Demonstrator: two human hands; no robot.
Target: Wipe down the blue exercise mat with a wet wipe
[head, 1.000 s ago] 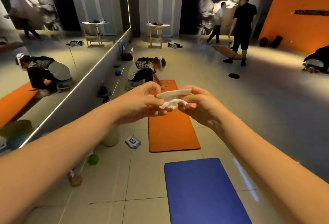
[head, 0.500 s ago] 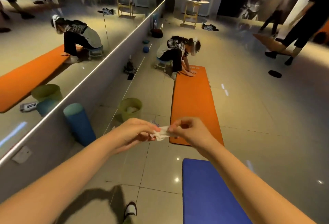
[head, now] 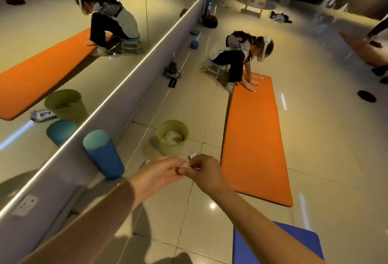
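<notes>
Both my hands are stretched out over the tiled floor, meeting at a small crumpled white wet wipe [head: 186, 165]. My left hand [head: 157, 172] pinches it from the left and my right hand [head: 204, 171] pinches it from the right; most of the wipe is hidden between the fingers. The blue exercise mat [head: 294, 247] lies on the floor at the lower right, below my right forearm, with only its far end in view. The hands hover just in front of a green bin [head: 172, 136] holding white wipes.
A blue foam roller [head: 102, 154] stands against the mirrored wall at left. An orange mat [head: 255, 137] stretches ahead, with a person seated on a stool [head: 216, 68] pressing hands on its far end. A wipe packet [head: 194, 154] lies behind my hands. A phone and cables [head: 172, 74] lie by the wall.
My view has tilted down and swung left toward the green bin. Both hands have moved lower and further out with the wipe, which is now bunched smaller between the fingers.
</notes>
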